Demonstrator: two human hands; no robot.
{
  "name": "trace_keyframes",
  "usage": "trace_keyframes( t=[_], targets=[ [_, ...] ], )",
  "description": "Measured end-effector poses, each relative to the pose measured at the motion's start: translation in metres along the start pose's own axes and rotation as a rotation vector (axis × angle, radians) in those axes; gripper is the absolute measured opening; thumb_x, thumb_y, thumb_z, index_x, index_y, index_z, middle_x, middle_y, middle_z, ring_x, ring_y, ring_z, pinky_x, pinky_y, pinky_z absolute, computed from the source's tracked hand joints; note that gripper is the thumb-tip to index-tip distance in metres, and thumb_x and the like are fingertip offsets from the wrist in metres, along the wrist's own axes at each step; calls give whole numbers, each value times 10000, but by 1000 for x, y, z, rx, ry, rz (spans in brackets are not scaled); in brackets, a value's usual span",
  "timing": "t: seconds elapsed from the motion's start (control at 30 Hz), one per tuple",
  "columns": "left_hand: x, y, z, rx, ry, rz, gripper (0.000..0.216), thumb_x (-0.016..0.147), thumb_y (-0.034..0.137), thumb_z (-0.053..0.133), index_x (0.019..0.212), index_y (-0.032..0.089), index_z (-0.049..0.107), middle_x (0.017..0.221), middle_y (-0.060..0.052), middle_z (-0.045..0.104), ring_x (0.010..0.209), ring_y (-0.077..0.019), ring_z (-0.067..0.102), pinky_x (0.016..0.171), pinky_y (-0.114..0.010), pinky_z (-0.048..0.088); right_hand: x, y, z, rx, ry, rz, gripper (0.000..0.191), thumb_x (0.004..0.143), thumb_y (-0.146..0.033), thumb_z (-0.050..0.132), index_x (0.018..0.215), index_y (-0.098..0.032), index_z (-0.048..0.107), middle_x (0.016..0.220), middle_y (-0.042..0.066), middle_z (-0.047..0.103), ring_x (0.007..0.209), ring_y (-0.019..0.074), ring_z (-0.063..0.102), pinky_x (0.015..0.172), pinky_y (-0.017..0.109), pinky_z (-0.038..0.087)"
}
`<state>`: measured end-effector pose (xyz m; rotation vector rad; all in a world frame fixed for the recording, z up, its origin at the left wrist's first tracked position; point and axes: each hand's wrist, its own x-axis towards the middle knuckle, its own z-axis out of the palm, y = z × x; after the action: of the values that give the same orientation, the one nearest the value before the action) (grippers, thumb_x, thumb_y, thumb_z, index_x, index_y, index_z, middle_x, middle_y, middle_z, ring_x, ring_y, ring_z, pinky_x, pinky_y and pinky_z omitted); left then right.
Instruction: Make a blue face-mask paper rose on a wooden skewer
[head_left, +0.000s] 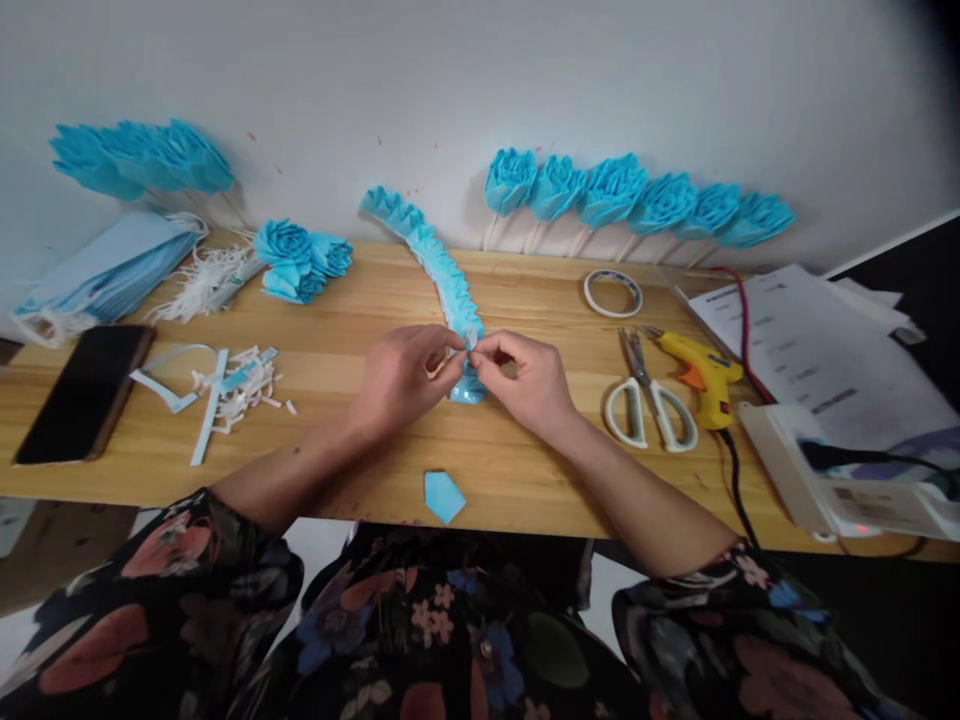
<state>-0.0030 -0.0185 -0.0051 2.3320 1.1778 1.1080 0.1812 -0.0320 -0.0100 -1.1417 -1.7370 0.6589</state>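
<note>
A long strip of overlapping folded blue pieces (435,262) curves from the wall down the wooden table (525,470) to my hands. My left hand (405,375) and my right hand (525,378) meet at its near end, fingers pinched together on the blue folded piece there (470,385). A single loose blue folded piece (444,496) lies near the table's front edge, below my hands.
White-handled scissors (651,400), a yellow glue gun (701,372) and a tape roll (613,292) lie right of my hands. Papers (810,350) and a white device (847,490) sit far right. Blue paper roses (637,195) lean on the wall. A phone (86,390), scraps (232,385) and more roses (300,260) are left.
</note>
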Motion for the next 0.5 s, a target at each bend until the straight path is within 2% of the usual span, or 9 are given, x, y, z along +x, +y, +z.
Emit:
trace_keyframes(
  t=[0.5],
  targets=[
    [-1,-2,3,-2,3,20,164,911,240,587,926,163,731,598,19,565,549,-108,501,578,-240,372,1,-1,-1,15,-15,51,131,835,-231,602,716,-204,647,648,-16,636,602,119,555,610,255,449]
  ],
)
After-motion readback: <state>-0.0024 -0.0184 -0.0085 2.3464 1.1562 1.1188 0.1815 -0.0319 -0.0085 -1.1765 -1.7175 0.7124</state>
